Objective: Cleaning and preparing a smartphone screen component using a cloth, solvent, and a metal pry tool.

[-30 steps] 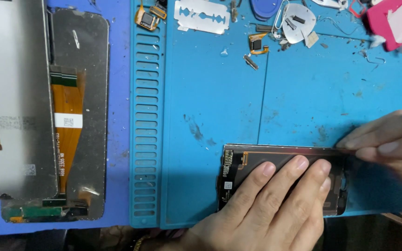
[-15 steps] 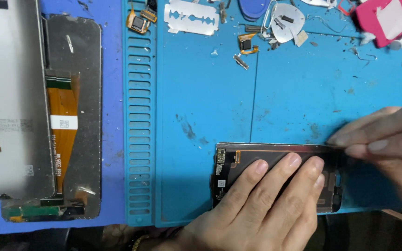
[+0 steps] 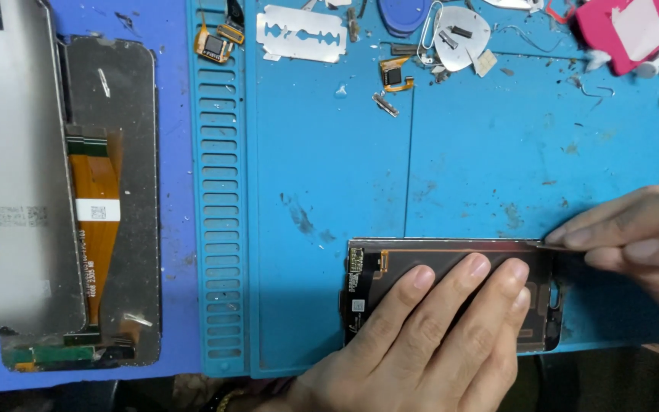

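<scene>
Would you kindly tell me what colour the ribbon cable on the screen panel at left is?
Orange, seen in the head view: ribbon cable.

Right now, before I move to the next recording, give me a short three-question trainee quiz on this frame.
1. True or false: the left hand presses flat on the dark rectangular phone screen panel.
2. What does the right hand pinch against that panel's top right corner? A) a thin flat blade B) a cotton swab C) a screwdriver
3. Which surface lies under the panel?

Key: 1 true. 2 A. 3 the blue rubber work mat.
</scene>
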